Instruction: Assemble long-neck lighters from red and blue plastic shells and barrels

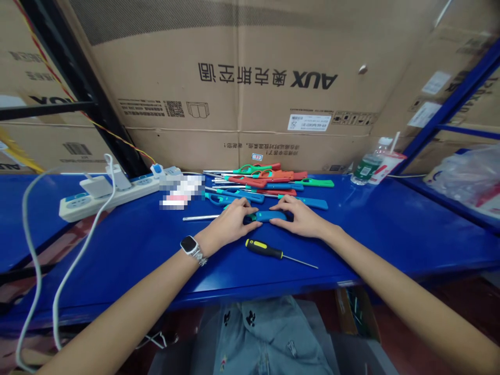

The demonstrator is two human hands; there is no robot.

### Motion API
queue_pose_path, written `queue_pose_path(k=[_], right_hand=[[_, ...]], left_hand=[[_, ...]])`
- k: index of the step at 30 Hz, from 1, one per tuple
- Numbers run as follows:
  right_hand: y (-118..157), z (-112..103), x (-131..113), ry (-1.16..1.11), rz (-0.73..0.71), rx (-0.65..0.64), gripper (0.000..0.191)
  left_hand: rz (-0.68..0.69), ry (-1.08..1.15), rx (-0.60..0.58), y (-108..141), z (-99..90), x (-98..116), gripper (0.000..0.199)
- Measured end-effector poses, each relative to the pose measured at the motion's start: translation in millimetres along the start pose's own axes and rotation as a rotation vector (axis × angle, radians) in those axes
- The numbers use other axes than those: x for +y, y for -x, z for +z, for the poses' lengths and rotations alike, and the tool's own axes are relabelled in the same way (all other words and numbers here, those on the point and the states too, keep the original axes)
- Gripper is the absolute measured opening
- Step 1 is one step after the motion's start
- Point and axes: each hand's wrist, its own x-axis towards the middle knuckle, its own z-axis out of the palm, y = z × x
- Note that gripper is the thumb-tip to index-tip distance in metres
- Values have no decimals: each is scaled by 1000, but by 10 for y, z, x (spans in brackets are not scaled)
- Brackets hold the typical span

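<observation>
A blue long-necked lighter [269, 215] lies crosswise on the blue table [222, 268], its metal tube pointing left. My left hand [234, 221], with a watch on the wrist, grips it near the middle between thumb and fingers. At its right end my right hand [299, 217] pinches the handle, thumb in front and fingers behind. Just beyond the hands is a pile of several lighters in red [250, 180], green [318, 183] and blue [314, 202]. Nearer to me lies a black and yellow screwdriver [263, 248], its shaft pointing right.
A white power strip [74, 207] with plugs and looping cables stands at the left. At the back right are a bottle [366, 167] and a cup with a straw [385, 169]. A plastic bag [469, 174] lies far right. Large cardboard boxes [258, 109] form the back wall.
</observation>
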Motion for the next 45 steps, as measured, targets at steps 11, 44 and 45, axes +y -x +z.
queue_pose_path(k=[11, 44, 45], right_hand=[[-296, -2, -50, -61, -141, -105, 23], [-387, -65, -72, -150, -35, -174, 27], [-382, -58, -66, -154, -37, -169, 28]], left_hand=[[-17, 149, -98, 61, -361, -271, 62], [-95, 164, -112, 106, -448, -217, 41], [-66, 150, -85, 94, -407, -170, 46]])
